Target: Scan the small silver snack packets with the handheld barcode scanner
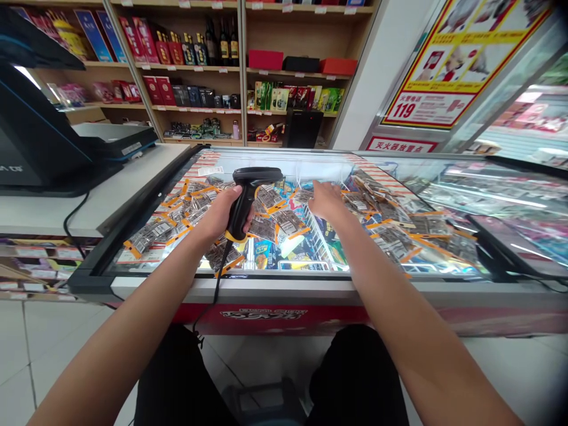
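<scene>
My left hand (220, 214) is closed round the grip of a black barcode scanner (251, 192) with a yellow base, its head pointing away from me over the chest freezer (310, 290). Its black cable hangs down past the freezer's front edge. My right hand (327, 201) reaches in over the packets lying in the freezer, fingers stretched out and resting on a grey and orange packet (304, 195). Several such grey packets with orange tags (284, 220) lie in heaps inside, with blue and green packs beneath them.
A black till screen (39, 136) stands on the white counter (102, 195) at left. Sliding glass lids (501, 201) cover the freezer's right part. Wooden shelves (242, 71) with boxes and bottles line the back wall. A yellow poster (461, 59) hangs at right.
</scene>
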A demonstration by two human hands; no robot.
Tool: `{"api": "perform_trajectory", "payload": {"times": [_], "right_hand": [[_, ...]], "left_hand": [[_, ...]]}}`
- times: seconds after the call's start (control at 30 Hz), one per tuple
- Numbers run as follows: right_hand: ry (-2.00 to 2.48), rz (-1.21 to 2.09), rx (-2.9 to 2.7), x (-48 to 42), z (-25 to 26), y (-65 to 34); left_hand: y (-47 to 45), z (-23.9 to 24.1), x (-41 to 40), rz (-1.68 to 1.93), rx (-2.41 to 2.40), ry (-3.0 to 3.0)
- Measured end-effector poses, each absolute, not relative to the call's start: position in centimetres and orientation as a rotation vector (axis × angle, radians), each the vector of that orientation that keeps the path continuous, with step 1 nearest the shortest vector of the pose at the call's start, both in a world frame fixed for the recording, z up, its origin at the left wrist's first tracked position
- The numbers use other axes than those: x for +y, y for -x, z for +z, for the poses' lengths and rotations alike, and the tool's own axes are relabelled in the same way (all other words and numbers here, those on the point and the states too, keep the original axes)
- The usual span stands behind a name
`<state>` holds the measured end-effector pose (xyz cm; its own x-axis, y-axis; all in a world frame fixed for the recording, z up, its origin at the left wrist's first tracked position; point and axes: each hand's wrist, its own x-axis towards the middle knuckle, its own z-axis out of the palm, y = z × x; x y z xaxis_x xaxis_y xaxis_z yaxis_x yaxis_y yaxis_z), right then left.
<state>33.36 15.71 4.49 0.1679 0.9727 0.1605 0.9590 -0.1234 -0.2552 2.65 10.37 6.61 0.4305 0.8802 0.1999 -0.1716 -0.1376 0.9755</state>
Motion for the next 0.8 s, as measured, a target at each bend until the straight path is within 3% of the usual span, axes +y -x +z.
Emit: {"api": "perform_trajectory", "payload": {"times": [0.1, 0.33, 0.53, 0.8], "right_hand": [[2.229, -0.007, -1.726, 15.5, 4.5, -33.9], [2.138, 0.144, -1.848, 15.6, 4.3, -33.7], [2.304, 0.241, -1.606, 15.8, 4.9, -33.9], [1.544, 0.328, -1.647, 15.5, 6.0, -34.8]], "left_hand": [[-2.6, 6.5, 10.5, 1.032, 0.680, -1.427], [-2.4, 6.3, 10.5, 1.034, 0.680, -1.456], [-2.3, 6.1, 10.6, 0.997, 0.676, -1.480], [-1.6, 6.5, 9.9, 0.854, 0.636, -1.637]]}}
